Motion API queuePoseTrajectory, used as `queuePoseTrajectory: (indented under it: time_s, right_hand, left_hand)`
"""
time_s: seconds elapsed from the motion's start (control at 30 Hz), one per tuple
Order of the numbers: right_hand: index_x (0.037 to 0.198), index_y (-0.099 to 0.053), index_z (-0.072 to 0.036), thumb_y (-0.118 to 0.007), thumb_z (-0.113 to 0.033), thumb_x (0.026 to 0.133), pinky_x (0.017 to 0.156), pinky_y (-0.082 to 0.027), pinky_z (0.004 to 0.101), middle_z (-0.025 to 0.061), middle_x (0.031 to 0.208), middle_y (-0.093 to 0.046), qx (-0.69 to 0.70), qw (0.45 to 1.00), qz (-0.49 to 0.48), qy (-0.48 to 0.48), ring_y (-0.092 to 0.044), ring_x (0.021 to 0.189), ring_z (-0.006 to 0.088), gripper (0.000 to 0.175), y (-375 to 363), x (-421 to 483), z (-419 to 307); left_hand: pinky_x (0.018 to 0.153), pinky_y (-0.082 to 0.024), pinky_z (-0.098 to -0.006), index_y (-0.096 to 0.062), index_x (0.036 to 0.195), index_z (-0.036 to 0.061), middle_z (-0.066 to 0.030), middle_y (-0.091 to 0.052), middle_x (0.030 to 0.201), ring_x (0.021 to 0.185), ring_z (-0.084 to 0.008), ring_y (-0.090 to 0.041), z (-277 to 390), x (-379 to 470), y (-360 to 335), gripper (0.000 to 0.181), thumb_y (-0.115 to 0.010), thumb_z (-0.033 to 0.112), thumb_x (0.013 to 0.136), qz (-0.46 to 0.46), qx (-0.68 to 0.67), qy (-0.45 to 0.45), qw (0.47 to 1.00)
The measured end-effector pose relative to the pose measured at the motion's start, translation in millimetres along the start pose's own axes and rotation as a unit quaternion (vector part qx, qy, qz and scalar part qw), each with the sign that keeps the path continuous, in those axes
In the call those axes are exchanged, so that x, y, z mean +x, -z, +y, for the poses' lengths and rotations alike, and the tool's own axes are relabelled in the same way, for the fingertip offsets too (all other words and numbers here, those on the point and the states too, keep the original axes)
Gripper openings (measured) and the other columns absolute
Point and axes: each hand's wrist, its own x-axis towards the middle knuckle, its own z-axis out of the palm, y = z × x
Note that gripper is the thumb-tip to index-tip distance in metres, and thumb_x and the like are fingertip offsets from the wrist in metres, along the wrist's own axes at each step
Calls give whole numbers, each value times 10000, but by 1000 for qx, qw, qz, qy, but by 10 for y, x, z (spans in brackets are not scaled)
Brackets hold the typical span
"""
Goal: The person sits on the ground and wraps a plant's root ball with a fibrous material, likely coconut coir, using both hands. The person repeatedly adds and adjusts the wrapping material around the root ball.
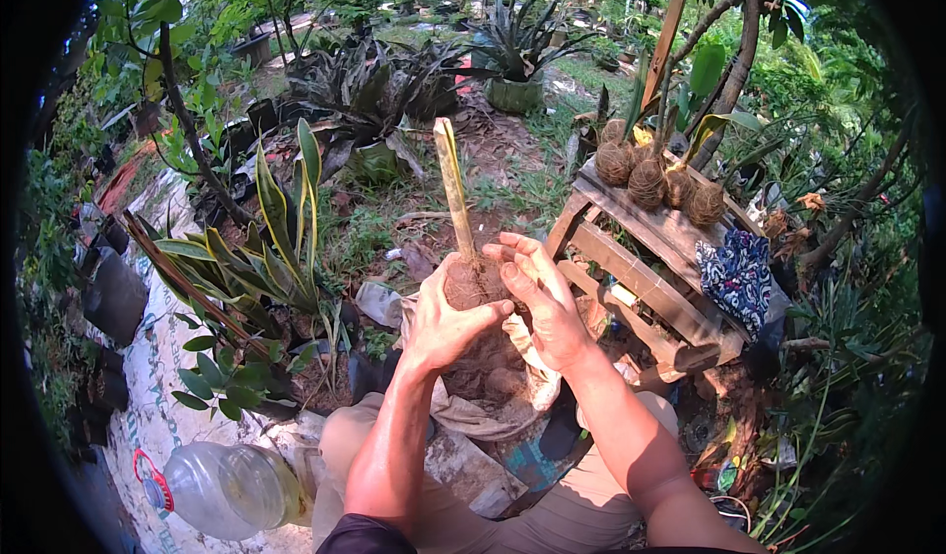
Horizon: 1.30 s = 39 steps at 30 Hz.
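Observation:
Between my hands is a ball of brown fibrous soil [470,282] with a cut, yellow-edged leaf [452,184] standing up from it. My left hand [447,317] cups the ball's left side, its thumb across the front. My right hand [543,299] is at the ball's right side with its fingers spread and curled; whether it presses on the ball is unclear. Below them, an open cloth sack [480,421] holds brown soil or fibre [491,376].
Right, a wooden bench [643,221] carries several fibre-wrapped root balls [647,183] and a patterned cloth [735,280]. Left are a variegated snake plant [277,236] and a large clear plastic bottle [229,489] with a red handle. Potted plants [514,81] stand ahead.

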Motion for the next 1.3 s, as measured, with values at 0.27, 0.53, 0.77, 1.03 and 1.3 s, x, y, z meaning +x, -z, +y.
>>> queuePoseTrajectory:
  time_s: [0.27, 0.53, 0.77, 1.03, 1.3]
  right_hand:
    - [1142, -581, -59, -561, -172, 995, 828, -490, 252, -1, 1041, -615, 171, 980, 34, -93, -588, 973, 93, 187, -127, -14, 31]
    - [1259, -538, -33, -549, -194, 1006, 976, -410, 269, 23, 1152, -593, 181, 983, -13, -35, -534, 1091, 98, 299, -141, 8, -1]
    - [1260, -540, -19, -618, -173, 973, 941, -433, 260, 27, 1148, -598, -9, 998, 47, 45, -535, 1065, 89, 335, -260, 2, 155]
    - [1139, -593, -56, -546, -172, 990, 907, -459, 278, 29, 1068, -622, 133, 985, 98, -39, -572, 1010, 105, 195, -321, -59, 48]
    - [1284, -510, 29, -668, -144, 936, 971, -445, 288, 98, 1205, -600, -45, 994, 4, 102, -554, 1108, 125, 420, -272, -83, 174]
  left_hand:
    - [848, -505, -304, -503, 1246, -6, -76, -640, 1049, 954, -136, -599, 14, -73, -61, 484, -714, 186, 855, -22, -27, -27, 999]
    - [807, -482, -304, -487, 1228, 14, -92, -626, 1012, 908, -132, -577, -22, -35, -128, 308, -532, 199, 986, 57, 66, -67, 994]
    - [670, -429, -286, -565, 1095, 11, -45, -569, 815, 721, -109, -486, -36, 4, -151, 332, -363, 266, 1024, 108, 63, -38, 991]
    - [566, -395, -351, -574, 1100, -9, -53, -510, 648, 596, -155, -475, -52, -72, -233, 287, -367, 159, 995, 162, 246, -154, 943]
    - [670, -461, -352, -583, 1075, -16, -124, -617, 794, 693, -180, -558, -80, -15, -144, 343, -331, 209, 1015, 149, 142, -97, 974]
